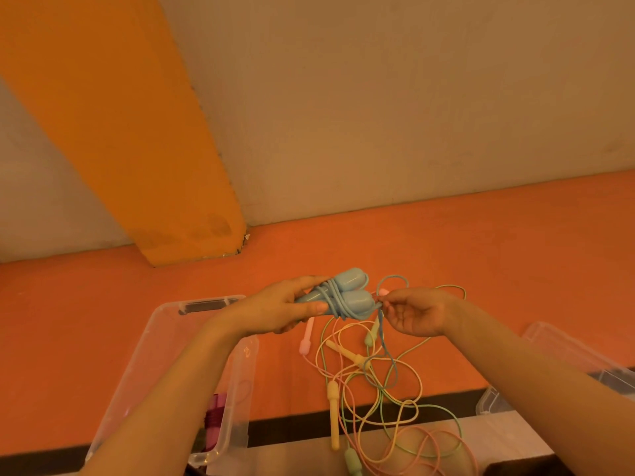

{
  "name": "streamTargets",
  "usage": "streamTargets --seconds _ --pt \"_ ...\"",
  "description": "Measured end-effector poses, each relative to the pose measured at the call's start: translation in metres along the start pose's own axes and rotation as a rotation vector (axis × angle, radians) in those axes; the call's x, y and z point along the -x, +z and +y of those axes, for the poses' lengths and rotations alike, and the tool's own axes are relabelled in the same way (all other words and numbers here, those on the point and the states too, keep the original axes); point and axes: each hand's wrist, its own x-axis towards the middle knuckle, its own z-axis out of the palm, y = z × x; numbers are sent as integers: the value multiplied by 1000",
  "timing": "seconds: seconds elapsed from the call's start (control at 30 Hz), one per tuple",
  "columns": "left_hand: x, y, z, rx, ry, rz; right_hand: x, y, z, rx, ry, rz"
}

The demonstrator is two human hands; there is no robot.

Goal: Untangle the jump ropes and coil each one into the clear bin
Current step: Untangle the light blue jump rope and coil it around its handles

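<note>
The left hand (285, 309) grips the blue jump rope's (347, 298) paired handles above the orange table (481, 269), the right hand (417, 312) pinching its loose cord, over tangled ropes (388, 400) beside the clear bin (165, 355).

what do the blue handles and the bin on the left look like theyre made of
The blue handles look like smooth matte plastic or soft rubber: rounded moulded ends, even pastel colour, no glare. The clear bin looks like thin, glossy, rigid transparent plastic: the orange surface shows through its walls, and its rim catches light.
</note>
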Motion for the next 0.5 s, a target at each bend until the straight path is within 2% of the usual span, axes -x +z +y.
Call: streamTargets --seconds 0.27,0.5 --pt "1 1 2 10 -39 -126 1 2 0 -41 -3 -9" --pt "2 0 0 18 -75 -154 1 4 2 -112 -23 -25"
